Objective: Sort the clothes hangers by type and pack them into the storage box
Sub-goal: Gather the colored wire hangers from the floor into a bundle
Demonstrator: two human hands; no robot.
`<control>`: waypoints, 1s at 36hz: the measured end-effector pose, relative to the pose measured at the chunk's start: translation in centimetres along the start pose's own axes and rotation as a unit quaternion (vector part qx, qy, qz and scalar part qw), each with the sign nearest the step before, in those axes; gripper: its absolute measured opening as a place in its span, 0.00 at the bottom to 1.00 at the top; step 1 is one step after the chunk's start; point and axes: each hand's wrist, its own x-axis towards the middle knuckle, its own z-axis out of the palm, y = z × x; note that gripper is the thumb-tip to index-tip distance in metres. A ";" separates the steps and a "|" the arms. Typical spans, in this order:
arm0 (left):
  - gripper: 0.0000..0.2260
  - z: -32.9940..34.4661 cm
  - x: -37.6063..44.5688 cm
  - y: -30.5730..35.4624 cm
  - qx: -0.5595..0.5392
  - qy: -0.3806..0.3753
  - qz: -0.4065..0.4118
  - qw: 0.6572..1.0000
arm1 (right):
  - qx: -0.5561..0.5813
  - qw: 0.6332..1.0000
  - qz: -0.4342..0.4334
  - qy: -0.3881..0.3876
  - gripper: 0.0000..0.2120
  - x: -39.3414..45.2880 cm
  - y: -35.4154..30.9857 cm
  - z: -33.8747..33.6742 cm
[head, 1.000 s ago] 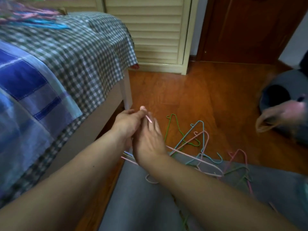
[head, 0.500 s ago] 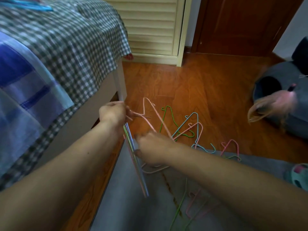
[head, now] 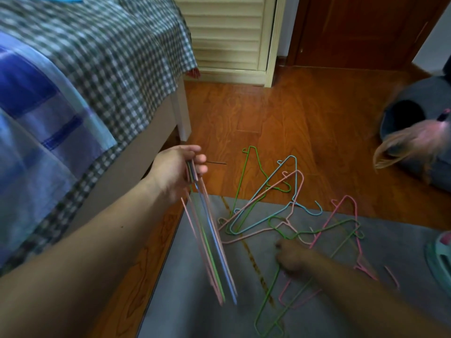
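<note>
The left hand grips a hanger bundle hanging below it, while the right hand, fingers curled, grasps a green hanger within the rug pile.

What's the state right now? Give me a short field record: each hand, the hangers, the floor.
left hand: grips a bundle of hangers edge-on, hanging down
right hand: down on the loose hangers, fingers curled; grip blurred
loose hangers: tangled pink, green, blue wire, partly on grey rug, partly on wood floor
storage box: not in view
</note>
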 end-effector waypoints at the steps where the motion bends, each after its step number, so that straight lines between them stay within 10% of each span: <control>1: 0.10 -0.3 0.2 -0.1 0.009 -0.003 0.000 1.000 | 0.000 1.000 0.006 0.005 0.18 -0.2 -0.2 0.3; 8: 0.09 -0.2 0.7 -0.5 0.045 -0.017 0.024 0.999 | 0.208 0.958 0.140 0.137 0.18 0.2 -1.2 0.1; 17: 0.10 -0.5 0.7 0.8 0.011 -0.039 0.012 0.999 | 0.493 0.738 0.151 0.435 0.16 -3.2 -4.9 -11.1; 23: 0.19 -1.4 0.0 2.3 -0.040 -0.047 -0.012 0.998 | 0.243 0.806 -0.007 0.540 0.20 -6.8 -7.9 -17.5; 33: 0.26 -4.7 -0.4 2.7 0.079 0.027 -0.010 0.996 | 0.052 0.768 -0.137 0.624 0.06 -5.9 -8.0 -19.9; 36: 0.28 -5.6 -0.7 2.9 0.103 0.009 -0.043 0.994 | 0.097 0.778 -0.227 0.578 0.15 -5.1 -7.6 -19.6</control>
